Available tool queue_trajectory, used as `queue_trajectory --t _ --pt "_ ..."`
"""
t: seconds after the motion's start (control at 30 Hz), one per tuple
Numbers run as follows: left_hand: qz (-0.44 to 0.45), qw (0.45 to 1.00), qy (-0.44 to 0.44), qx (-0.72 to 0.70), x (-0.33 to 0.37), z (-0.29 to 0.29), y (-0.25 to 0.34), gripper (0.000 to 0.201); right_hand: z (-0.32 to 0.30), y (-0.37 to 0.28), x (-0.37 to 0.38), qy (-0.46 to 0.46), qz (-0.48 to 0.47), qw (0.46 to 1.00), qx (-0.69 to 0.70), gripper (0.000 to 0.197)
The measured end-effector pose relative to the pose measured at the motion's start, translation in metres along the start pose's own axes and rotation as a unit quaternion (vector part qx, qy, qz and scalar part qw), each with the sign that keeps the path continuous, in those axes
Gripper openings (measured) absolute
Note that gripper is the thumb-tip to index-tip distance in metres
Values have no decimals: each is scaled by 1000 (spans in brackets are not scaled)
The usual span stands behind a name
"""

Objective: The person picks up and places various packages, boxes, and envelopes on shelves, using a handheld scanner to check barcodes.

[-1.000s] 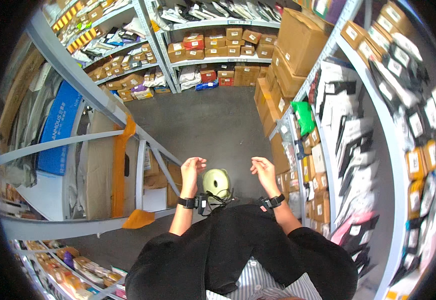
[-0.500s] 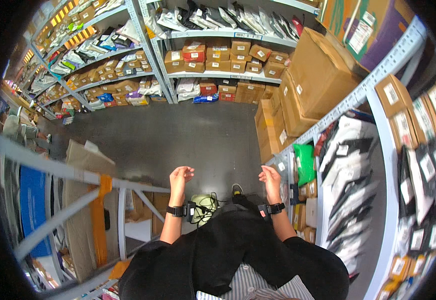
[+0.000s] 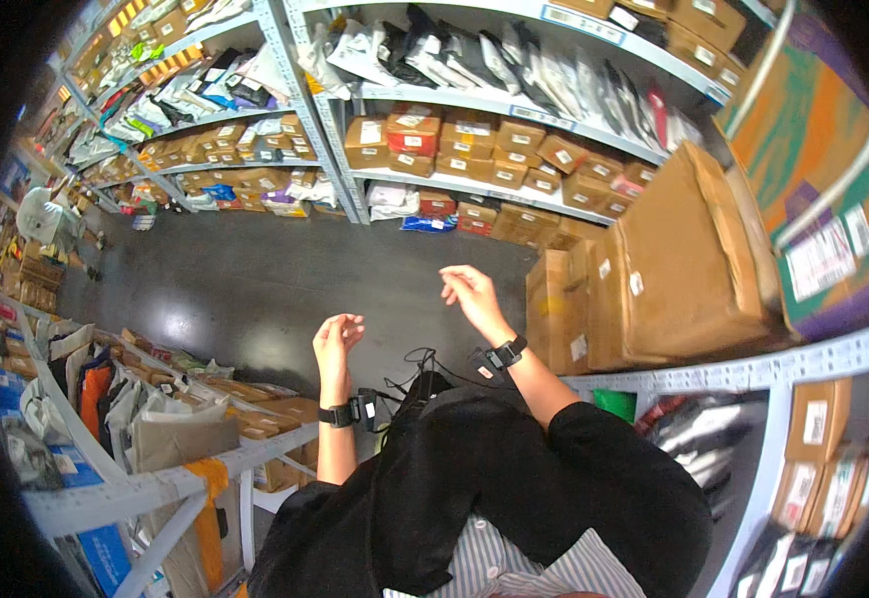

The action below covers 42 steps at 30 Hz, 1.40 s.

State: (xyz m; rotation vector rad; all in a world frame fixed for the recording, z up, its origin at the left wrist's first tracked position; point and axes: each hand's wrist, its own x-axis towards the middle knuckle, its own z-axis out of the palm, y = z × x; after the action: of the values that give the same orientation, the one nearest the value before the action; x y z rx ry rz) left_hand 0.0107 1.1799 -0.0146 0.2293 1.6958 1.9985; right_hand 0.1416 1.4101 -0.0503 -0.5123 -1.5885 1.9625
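My left hand [image 3: 334, 341] is raised over the grey floor [image 3: 285, 261], its fingers loosely bent and holding nothing. Further ahead and to the right, my right hand [image 3: 468, 291] reaches out with its fingers apart, also bare. Each wrist carries a black strap with a small device; the right one [image 3: 504, 354] has a pale label. Nearest to my right hand are tall brown cartons [image 3: 561, 309] stacked on the floor, with a gap between. Black cables [image 3: 417, 367] dangle below my hands.
Ahead, a grey-blue shelf rack [image 3: 434, 177] holds labelled boxes and plastic mailer bags. A large carton [image 3: 694, 259] stands at right beside another rack [image 3: 674, 377]. At lower left, a metal frame [image 3: 116, 498] borders stacked parcels. A person [image 3: 51, 214] is at the far left.
My view has turned and come nearer the far rack and the large cartons. My right hand has moved forward and to the left; my left hand stays raised, still with nothing in it.
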Motion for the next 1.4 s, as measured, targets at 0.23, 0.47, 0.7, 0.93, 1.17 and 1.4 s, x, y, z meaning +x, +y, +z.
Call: queue_trajectory --t 0.23,0.47,0.7,0.93,1.17,1.4 --pt "-1 997 71 -17 151 -8 21 21 60 29 146 -86 38 995 -13 20" --pt "50 997 40 35 285 50 77 21 39 8 293 -47 142 986 77 26" --pt "18 998 44 51 364 143 70 21 -102 24 384 97 242 945 198 28" --pt "37 996 58 60 429 294 37 20 -337 71 491 248 249 882 313 41" --pt "18 996 70 60 463 393 9 22 -507 123 561 280 268 762 519 95" --pt "7 987 154 47 459 450 -13 19 -594 173 616 285 284 836 374 92"
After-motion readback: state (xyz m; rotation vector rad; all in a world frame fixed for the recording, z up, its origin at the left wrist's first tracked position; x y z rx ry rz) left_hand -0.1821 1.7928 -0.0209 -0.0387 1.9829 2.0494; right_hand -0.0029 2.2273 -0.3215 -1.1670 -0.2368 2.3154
